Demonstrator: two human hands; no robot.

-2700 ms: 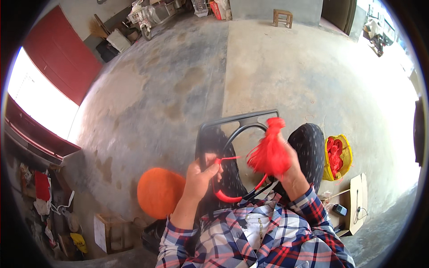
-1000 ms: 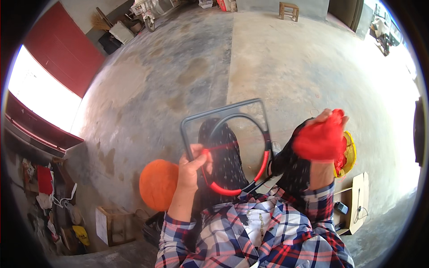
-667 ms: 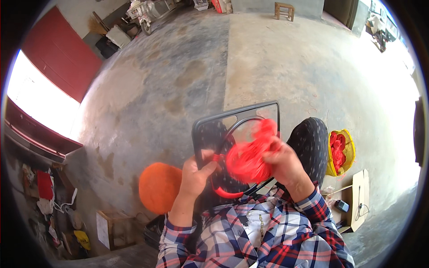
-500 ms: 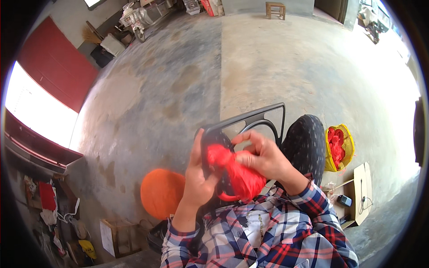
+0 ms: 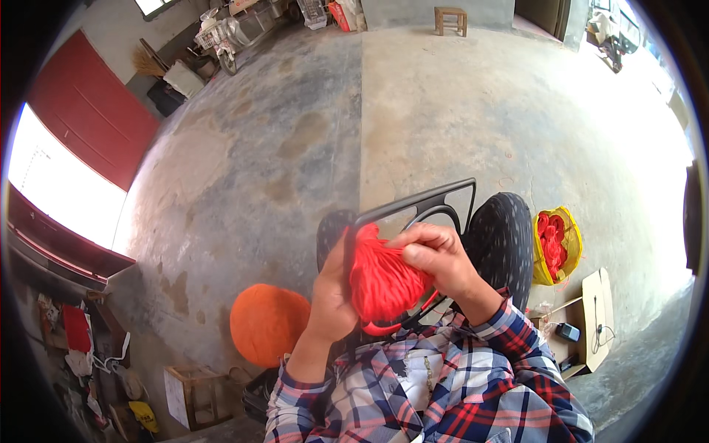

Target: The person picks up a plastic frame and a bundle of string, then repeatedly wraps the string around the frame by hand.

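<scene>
A bundle of red string (image 5: 388,284) hangs in front of my lap, its strands gathered near the top and puffed out below. My left hand (image 5: 336,295) is closed along the bundle's left side; some of its fingers are hidden behind the strands. With thumb and forefinger, my right hand (image 5: 436,255) pinches strands at the bundle's upper right. A red loop (image 5: 382,329) shows beneath the bundle. Behind both hands, a black frame (image 5: 421,201) with curved bars stands between my knees.
To the right, a yellow bag (image 5: 574,244) holds more red bundles. Nearer lies an opened cardboard box (image 5: 595,317) with a small dark device (image 5: 568,331). A round orange seat (image 5: 267,325) stands at my left. Far off is a wooden stool (image 5: 450,21).
The red bundle has turned more upright and its strands now spread out toward me. My right hand has shifted slightly, from gripping the bundle's middle to pinching strands near its top.
</scene>
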